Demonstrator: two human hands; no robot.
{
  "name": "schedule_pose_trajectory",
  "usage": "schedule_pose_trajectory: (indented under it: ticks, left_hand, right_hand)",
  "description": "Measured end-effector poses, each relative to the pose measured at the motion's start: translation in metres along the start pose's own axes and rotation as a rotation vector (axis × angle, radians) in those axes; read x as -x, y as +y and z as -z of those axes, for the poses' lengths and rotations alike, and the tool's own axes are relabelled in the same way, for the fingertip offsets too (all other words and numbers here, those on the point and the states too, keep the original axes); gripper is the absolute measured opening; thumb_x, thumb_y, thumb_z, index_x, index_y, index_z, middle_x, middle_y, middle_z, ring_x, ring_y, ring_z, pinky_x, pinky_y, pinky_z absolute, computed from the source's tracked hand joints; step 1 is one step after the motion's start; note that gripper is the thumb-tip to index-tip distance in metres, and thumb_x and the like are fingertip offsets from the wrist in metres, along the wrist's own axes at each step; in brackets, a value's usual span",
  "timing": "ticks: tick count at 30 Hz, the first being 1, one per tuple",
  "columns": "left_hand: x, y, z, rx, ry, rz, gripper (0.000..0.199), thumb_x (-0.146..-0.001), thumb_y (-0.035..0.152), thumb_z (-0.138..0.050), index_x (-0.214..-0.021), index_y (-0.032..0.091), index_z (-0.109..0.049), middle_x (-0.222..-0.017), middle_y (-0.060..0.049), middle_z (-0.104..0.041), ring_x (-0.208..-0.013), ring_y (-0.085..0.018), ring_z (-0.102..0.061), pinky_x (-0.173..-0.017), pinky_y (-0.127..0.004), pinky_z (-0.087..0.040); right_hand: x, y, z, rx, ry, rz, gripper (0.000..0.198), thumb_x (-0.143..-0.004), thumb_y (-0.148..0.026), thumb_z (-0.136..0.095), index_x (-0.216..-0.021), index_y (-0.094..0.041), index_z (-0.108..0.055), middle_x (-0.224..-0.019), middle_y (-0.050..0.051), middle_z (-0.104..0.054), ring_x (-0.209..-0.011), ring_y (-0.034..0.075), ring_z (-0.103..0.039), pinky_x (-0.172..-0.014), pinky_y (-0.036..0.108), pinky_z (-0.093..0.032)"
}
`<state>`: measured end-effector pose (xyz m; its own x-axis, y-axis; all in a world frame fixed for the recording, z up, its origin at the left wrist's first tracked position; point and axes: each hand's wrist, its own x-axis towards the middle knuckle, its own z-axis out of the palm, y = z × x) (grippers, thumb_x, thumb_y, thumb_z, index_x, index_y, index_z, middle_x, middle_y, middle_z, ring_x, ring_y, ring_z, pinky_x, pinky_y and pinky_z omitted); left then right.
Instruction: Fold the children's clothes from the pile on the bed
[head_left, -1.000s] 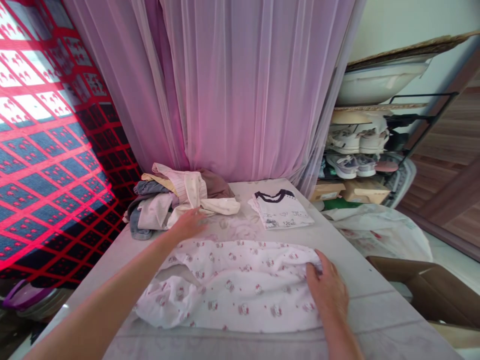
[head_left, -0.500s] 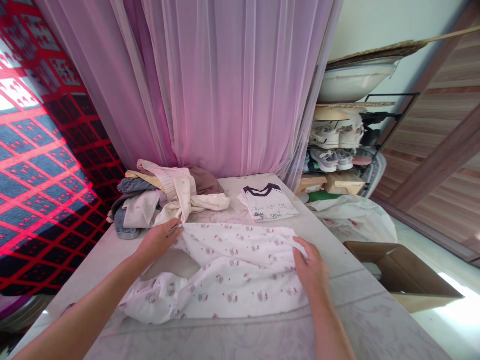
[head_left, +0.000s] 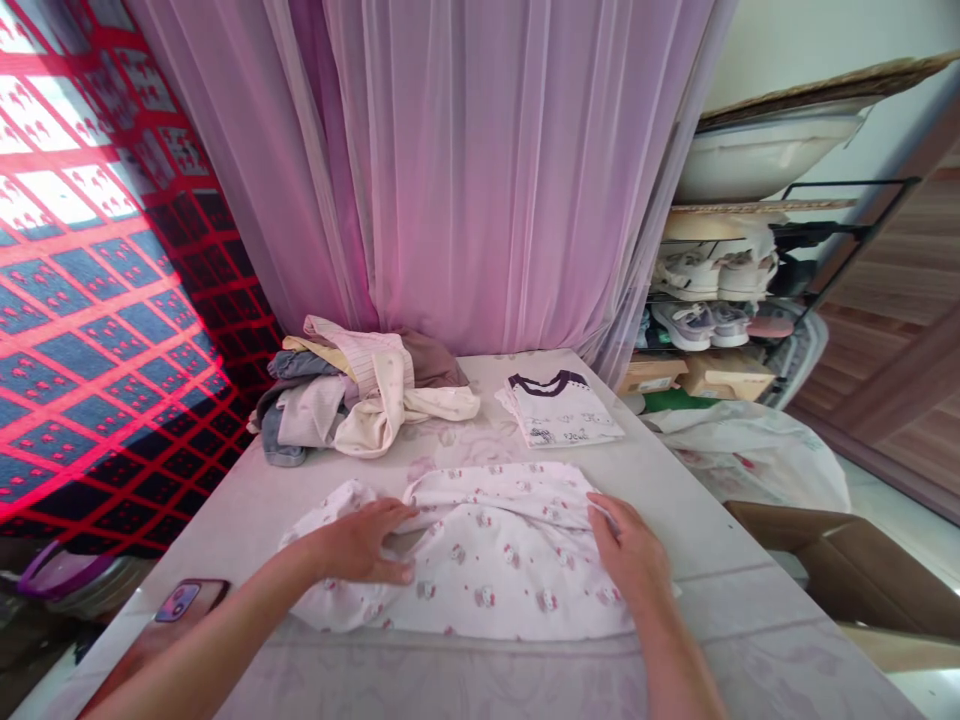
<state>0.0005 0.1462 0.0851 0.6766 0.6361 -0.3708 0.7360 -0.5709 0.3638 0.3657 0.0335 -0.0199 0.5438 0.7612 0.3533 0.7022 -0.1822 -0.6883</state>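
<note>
A pair of white pants [head_left: 480, 560] with a small red-and-grey cat print lies crosswise in front of me, its legs toward the left and wrinkled near the middle. My left hand [head_left: 367, 540] rests over the legs with its fingers and thumb spread apart. At the right end, my right hand [head_left: 634, 550] has thumb and fingers closed on the upper corner of the pants' edge. Beyond the pants lies a folded white shirt [head_left: 566, 415] with a dark neckline. Farther left is a loose heap of clothes [head_left: 360, 390].
A phone [head_left: 180, 605] lies at the table's [head_left: 465, 680] left edge, partly behind my left forearm. Purple curtains [head_left: 480, 180] hang behind the table. To the right stand a shoe rack [head_left: 757, 300], a plastic bag [head_left: 765, 450] and an open cardboard box [head_left: 862, 580].
My left hand has let go of the pants' upper left corner and come down, spread, onto the legs. The upper leg now lies nearer the lower one. The view has shifted left.
</note>
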Motion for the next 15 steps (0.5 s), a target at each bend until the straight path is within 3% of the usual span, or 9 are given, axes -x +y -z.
schedule_pose_trajectory:
  ticks: [2, 5, 8, 11, 14, 15]
  left_hand:
    - [0.005, 0.008, -0.013, -0.034, 0.026, 0.050, 0.083, -0.059, 0.058, -0.071, -0.135, 0.034, -0.048, -0.145, -0.006, -0.045, -0.126, -0.035, -0.048, -0.100, -0.040, -0.043]
    - [0.002, 0.015, -0.029, -0.053, 0.162, 0.151, 0.047, -0.061, 0.035, -0.066, -0.108, 0.033, -0.066, -0.130, -0.004, -0.055, -0.118, -0.035, -0.053, -0.090, -0.040, -0.048]
    - [-0.005, 0.016, -0.026, 0.100, 0.240, 0.146, 0.017, -0.061, 0.023, -0.059, -0.076, 0.028, -0.065, -0.095, -0.003, -0.064, -0.096, -0.029, -0.062, -0.081, -0.038, -0.048]
    - [-0.018, 0.015, 0.003, 0.562, 0.295, 0.161, 0.007, -0.061, 0.023, -0.059, -0.068, 0.024, -0.057, -0.068, 0.000, -0.060, -0.074, -0.023, -0.063, -0.067, -0.034, -0.049]
    - [-0.046, 0.022, 0.062, 0.768, 0.395, 0.133, 0.013, -0.072, 0.033, -0.055, -0.081, 0.022, -0.056, -0.064, 0.003, -0.058, -0.059, -0.016, -0.059, -0.055, -0.028, -0.047]
    - [-0.058, 0.025, 0.088, 0.936, 0.539, 0.102, 0.016, -0.069, 0.031, -0.062, -0.079, 0.021, -0.055, -0.061, 0.003, -0.057, -0.055, -0.015, -0.058, -0.053, -0.027, -0.046]
  right_hand:
    - [-0.001, -0.002, 0.002, -0.057, 0.052, -0.038, 0.043, -0.079, -0.049, -0.042, -0.095, -0.021, -0.071, -0.105, 0.009, -0.070, -0.095, 0.025, -0.065, -0.085, 0.036, -0.051]
    - [-0.002, -0.002, 0.008, -0.133, 0.171, -0.128, 0.046, -0.077, -0.052, -0.044, -0.093, -0.019, -0.071, -0.106, 0.011, -0.071, -0.097, 0.027, -0.064, -0.084, 0.037, -0.051]
    - [-0.003, 0.000, 0.017, -0.152, 0.251, -0.235, 0.048, -0.074, -0.051, -0.046, -0.097, -0.018, -0.071, -0.110, 0.013, -0.070, -0.100, 0.030, -0.063, -0.087, 0.040, -0.049]
    - [-0.003, 0.003, 0.020, -0.180, 0.254, -0.391, 0.047, -0.073, -0.049, -0.049, -0.100, -0.019, -0.071, -0.104, 0.012, -0.072, -0.097, 0.031, -0.064, -0.089, 0.044, -0.048]
    - [-0.003, 0.004, 0.016, -0.300, 0.229, -0.490, 0.047, -0.073, -0.050, -0.053, -0.102, -0.017, -0.071, -0.092, 0.011, -0.073, -0.095, 0.030, -0.066, -0.091, 0.045, -0.048]
    - [-0.002, 0.004, 0.015, -0.367, 0.230, -0.500, 0.048, -0.073, -0.051, -0.054, -0.102, -0.016, -0.070, -0.092, 0.011, -0.073, -0.095, 0.030, -0.066, -0.090, 0.044, -0.048]
